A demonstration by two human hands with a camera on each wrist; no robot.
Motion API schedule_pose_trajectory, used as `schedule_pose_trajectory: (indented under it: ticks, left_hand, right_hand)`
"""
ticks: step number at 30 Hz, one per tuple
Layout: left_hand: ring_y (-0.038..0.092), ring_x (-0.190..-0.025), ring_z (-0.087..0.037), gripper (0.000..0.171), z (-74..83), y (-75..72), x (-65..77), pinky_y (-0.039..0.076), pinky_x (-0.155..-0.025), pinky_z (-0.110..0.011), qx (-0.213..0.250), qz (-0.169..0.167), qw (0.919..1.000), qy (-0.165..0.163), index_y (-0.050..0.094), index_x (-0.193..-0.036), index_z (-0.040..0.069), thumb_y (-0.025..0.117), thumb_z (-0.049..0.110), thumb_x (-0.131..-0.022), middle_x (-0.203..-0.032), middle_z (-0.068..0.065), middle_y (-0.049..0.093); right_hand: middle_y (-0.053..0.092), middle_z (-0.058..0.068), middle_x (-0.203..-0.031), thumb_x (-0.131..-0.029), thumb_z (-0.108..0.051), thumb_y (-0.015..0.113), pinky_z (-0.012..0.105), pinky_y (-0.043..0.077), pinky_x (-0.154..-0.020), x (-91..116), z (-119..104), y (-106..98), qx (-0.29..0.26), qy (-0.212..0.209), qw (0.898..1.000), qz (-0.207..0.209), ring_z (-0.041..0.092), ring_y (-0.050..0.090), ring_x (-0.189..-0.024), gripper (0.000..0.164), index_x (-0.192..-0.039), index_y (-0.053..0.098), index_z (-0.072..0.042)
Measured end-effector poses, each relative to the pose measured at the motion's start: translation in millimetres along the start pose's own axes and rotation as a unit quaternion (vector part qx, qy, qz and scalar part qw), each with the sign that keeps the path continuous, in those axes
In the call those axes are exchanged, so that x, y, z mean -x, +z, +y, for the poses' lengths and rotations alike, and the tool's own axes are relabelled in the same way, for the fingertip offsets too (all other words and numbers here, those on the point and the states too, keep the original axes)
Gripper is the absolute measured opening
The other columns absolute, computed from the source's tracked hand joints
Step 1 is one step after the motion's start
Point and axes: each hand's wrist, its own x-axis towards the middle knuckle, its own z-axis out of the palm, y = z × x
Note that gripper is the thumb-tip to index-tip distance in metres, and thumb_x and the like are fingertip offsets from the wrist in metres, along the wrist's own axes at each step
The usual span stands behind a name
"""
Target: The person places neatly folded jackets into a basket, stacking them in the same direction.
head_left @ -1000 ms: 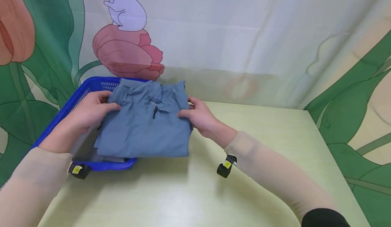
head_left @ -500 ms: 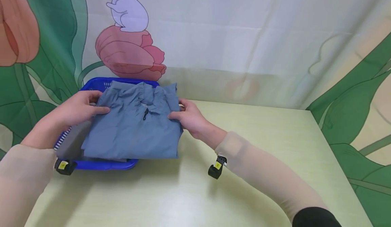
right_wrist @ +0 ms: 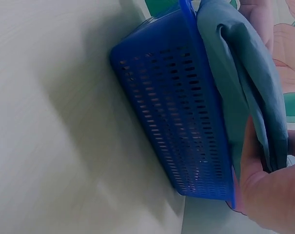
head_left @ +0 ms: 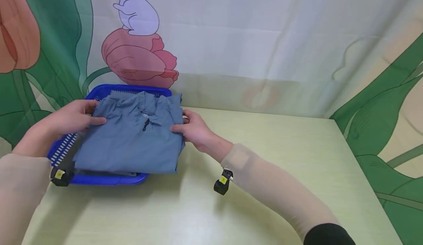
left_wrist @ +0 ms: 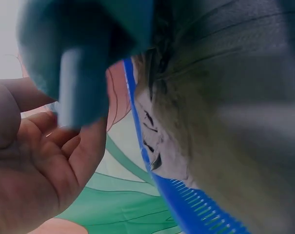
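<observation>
A folded blue-grey jacket (head_left: 127, 142) with a black zipper pull spreads over the blue plastic basket (head_left: 109, 180) in the head view. My left hand (head_left: 71, 117) pinches its left side, thumb on top and fingers under the cloth. On the opposite side my right hand (head_left: 195, 130) grips the edge the same way. From the right wrist view, the jacket (right_wrist: 257, 83) shows as a thick folded layer at the basket's rim, between my right thumb and fingers. Dark grey clothing (left_wrist: 225, 122) and a pale printed cloth (left_wrist: 167, 151) lie in the basket beneath, in the left wrist view.
The basket stands on a pale wooden table (head_left: 264, 186) at the left, close to the back. Behind it hangs a printed curtain (head_left: 238, 47) with a rabbit and flowers. A black wrist camera (head_left: 222, 185) hangs below my right sleeve.
Both hands have carried the folded jacket leftward, and it now covers more of the basket. The grip at both sides stays the same.
</observation>
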Motion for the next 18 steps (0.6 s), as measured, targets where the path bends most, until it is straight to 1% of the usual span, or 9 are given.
schedule_pose_trajectory:
  ticks: [3,5,7,9,12,15,18]
  left_hand:
    - [0.047,-0.123,-0.05,0.062,1.6,-4.1,0.7,0.057,-0.084,-0.05,-0.008,0.005,1.0,0.002,0.029,-0.149,-0.015,0.059,0.017,-0.106,-0.143,-0.039,0.041]
    - [0.047,-0.123,-0.051,0.062,1.7,-7.2,1.4,0.055,-0.087,-0.054,-0.018,0.007,0.9998,-0.002,0.028,-0.148,-0.016,0.059,0.017,-0.106,-0.142,-0.039,0.041]
    - [0.044,-0.125,-0.054,0.063,0.5,-9.9,2.2,0.049,-0.094,-0.062,-0.027,0.007,0.9996,-0.002,0.027,-0.148,-0.018,0.058,0.017,-0.106,-0.142,-0.042,0.039]
    - [0.041,-0.127,-0.055,0.063,-1.3,-12.0,2.3,0.043,-0.099,-0.066,-0.035,0.009,0.9993,-0.007,0.027,-0.148,-0.019,0.058,0.017,-0.106,-0.143,-0.042,0.038]
    - [0.034,-0.131,-0.059,0.067,-5.7,-16.4,2.9,0.033,-0.104,-0.072,-0.042,0.01,0.999,-0.013,0.021,-0.148,-0.022,0.057,0.015,-0.106,-0.144,-0.046,0.032]
    - [0.03,-0.132,-0.062,0.069,-9.7,-20.5,2.4,0.031,-0.105,-0.073,-0.051,0.012,0.9984,-0.021,0.016,-0.149,-0.025,0.055,0.013,-0.106,-0.145,-0.049,0.027]
    - [0.031,-0.13,-0.063,0.069,-13.1,-23.2,1.8,0.032,-0.103,-0.073,-0.064,0.015,0.9975,-0.025,0.014,-0.148,-0.027,0.053,0.011,-0.106,-0.143,-0.05,0.028]
  right_hand:
    - [0.064,0.017,-0.129,-0.096,0.006,0.066,0.045,0.057,-0.092,-1.2,2.0,1.8,-0.011,0.003,1.0,-0.006,0.03,0.065,-0.114,0.059,-0.15,0.045,-0.003]
    - [0.063,0.018,-0.131,-0.096,0.007,0.065,0.046,0.056,-0.094,-1.5,2.9,2.9,-0.024,0.005,1.0,-0.015,0.032,0.064,-0.117,0.059,-0.151,0.044,-0.003]
    - [0.061,0.02,-0.134,-0.097,0.008,0.063,0.047,0.054,-0.097,-1.8,3.4,4.0,-0.04,0.007,0.999,-0.027,0.033,0.062,-0.12,0.06,-0.152,0.042,-0.002]
    - [0.06,0.021,-0.137,-0.098,0.01,0.061,0.047,0.052,-0.1,-2.6,3.7,5.2,-0.051,0.008,0.998,-0.037,0.033,0.06,-0.123,0.061,-0.153,0.041,-0.002]
    - [0.059,0.022,-0.138,-0.098,0.012,0.059,0.047,0.05,-0.102,-3.8,3.8,6.8,-0.06,0.005,0.997,-0.051,0.031,0.06,-0.122,0.063,-0.156,0.037,-0.002]
    - [0.058,0.024,-0.137,-0.097,0.015,0.057,0.047,0.049,-0.103,-5.1,4.2,8.8,-0.071,0.002,0.995,-0.064,0.031,0.06,-0.12,0.066,-0.157,0.033,-0.001]
    - [0.055,0.026,-0.139,-0.097,0.017,0.054,0.046,0.048,-0.104,-6.7,5.1,10.9,-0.088,0.004,0.993,-0.079,0.034,0.059,-0.121,0.069,-0.159,0.03,-0.002]
